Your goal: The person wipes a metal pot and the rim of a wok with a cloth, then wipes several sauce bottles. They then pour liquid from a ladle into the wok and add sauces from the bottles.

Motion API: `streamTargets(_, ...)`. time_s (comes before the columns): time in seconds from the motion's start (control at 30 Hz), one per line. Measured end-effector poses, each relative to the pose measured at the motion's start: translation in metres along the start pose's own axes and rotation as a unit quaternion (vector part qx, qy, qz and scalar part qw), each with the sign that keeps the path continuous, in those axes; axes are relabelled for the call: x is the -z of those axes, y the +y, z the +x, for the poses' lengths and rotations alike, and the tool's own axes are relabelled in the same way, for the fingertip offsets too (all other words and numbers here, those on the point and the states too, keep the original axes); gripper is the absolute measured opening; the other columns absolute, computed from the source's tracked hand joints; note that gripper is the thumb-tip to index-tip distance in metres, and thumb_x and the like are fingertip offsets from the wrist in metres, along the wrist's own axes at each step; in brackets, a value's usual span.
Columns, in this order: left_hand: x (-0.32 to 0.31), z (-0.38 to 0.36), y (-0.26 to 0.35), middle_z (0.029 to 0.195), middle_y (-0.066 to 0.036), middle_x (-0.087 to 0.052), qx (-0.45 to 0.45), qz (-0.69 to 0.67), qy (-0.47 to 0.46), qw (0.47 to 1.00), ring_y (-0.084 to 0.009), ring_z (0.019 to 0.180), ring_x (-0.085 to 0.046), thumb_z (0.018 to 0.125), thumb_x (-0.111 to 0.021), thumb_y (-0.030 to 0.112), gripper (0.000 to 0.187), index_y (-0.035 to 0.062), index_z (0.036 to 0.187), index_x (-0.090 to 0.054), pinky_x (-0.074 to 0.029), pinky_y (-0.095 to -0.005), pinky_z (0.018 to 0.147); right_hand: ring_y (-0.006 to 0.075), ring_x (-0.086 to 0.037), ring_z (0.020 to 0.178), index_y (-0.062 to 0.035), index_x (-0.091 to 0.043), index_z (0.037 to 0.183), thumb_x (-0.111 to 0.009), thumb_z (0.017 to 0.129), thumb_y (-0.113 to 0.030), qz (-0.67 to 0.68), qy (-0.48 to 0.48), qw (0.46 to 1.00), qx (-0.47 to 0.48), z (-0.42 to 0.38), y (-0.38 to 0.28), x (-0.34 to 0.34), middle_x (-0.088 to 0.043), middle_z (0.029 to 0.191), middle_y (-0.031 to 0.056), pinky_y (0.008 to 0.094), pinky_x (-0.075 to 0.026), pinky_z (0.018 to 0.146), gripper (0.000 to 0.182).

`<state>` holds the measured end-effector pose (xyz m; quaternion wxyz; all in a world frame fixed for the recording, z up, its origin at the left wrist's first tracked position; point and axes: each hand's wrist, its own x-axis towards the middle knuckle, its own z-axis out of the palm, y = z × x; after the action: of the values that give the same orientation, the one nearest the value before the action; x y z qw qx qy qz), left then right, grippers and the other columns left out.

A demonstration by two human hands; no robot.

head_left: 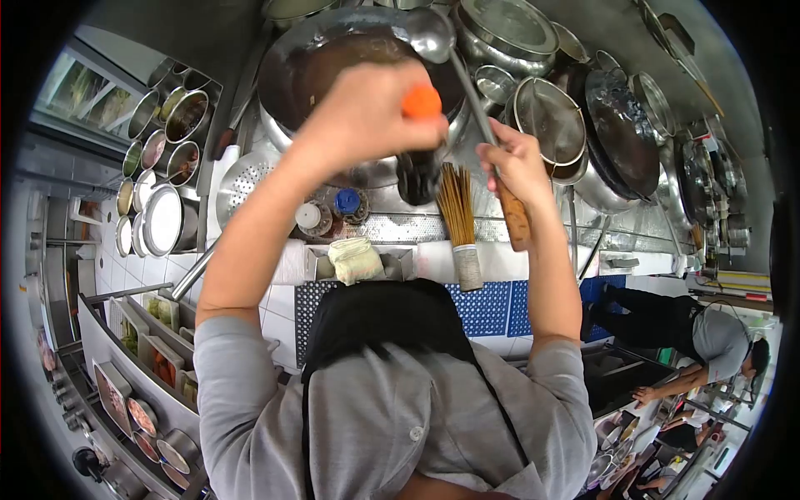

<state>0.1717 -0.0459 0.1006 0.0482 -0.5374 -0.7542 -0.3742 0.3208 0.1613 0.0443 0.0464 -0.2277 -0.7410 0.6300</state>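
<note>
My left hand (375, 112), blurred by motion, is closed around a dark bottle (417, 177) with an orange cap, in front of the wok. The cap sticks out beside my fingers and the dark body shows below them. My right hand (515, 162) grips the shaft of a ladle (480, 104), its wooden handle end pointing back toward me. The ladle's metal bowl lies over the right rim of the large wok (283, 71), which has brown residue inside. Between my hands and me, a bamboo wok brush (457, 208) lies on the counter edge.
A white-capped bottle (310, 217), a blue-capped bottle (350, 202) and a folded cloth (356, 260) sit at the front edge. A perforated skimmer (242, 185) is at left, near several metal pots. A strainer (550, 121) and a second wok (621, 125) stand right. A co-worker (717, 333) bends at far right.
</note>
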Motion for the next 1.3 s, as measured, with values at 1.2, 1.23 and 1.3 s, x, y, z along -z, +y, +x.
streamTargets(1.2,-0.095,0.085,-0.246,0.094,-0.019,-0.068,0.257,-0.183,0.371,0.874,-0.0402,0.088,-0.065,0.093,-0.060,0.032,0.033,0.0013,0.103,-0.059,-0.050,-0.0499,0.084,0.0106,-0.055,0.049,-0.0017,-0.052,0.126,-0.060,0.096,-0.015,0.413,-0.125,0.898,-0.081,-0.008,-0.101,-0.035,-0.059,0.073,0.0034,0.0249,-0.043,0.039,0.034)
streamTargets(1.23,-0.093,0.083,-0.244,0.095,-0.019,-0.068,0.266,-0.172,0.372,0.873,-0.0404,0.089,-0.065,0.092,-0.062,0.035,0.036,0.0017,0.103,-0.059,-0.049,-0.0505,0.085,0.0102,-0.054,0.048,-0.0020,-0.052,0.126,-0.061,0.095,-0.016,0.381,-0.100,0.916,-0.075,-0.007,-0.098,-0.035,-0.059,0.072,0.0030,0.0245,-0.043,0.038,0.036)
streamTargets(1.3,-0.082,0.069,-0.239,0.092,-0.019,-0.066,0.235,-0.059,0.371,0.896,-0.0380,0.087,-0.064,0.088,-0.069,0.041,0.042,0.0020,0.100,-0.059,-0.050,-0.0497,0.081,0.0087,-0.052,0.044,-0.0017,-0.048,0.130,-0.064,0.093,-0.017,0.294,-0.064,0.951,-0.064,-0.001,-0.091,-0.036,-0.059,0.069,0.0017,0.0225,-0.040,0.036,0.043)
